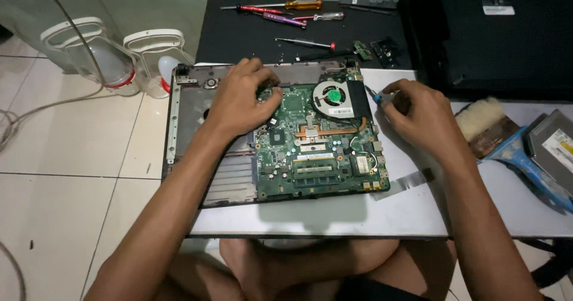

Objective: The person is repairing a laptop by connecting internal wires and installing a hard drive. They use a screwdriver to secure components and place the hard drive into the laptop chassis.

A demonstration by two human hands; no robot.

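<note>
Pale surface [388, 217], low over a tiled floor; open room along its near edge and to the right of the work.

Opened laptop chassis [191, 107], long axis left to right, at the surface's left end.

Green motherboard [316, 151] seated in the chassis, right half; round cooling fan [330, 95] at its far corner, copper heat pipe [334, 131] below.

Left hand [242, 98]: fingers curled down on the board's far left corner, nothing lifted.

Right hand [421, 116]: just right of the fan, grip closed on a small blue-handled screwdriver [376, 96], tip toward the board's right edge. This hand is nearer the fan.

Spare screwdrivers [292, 11] on a black mat [239, 38], far side.

Brush [477, 119] and optical drive [558, 146], right.
</note>
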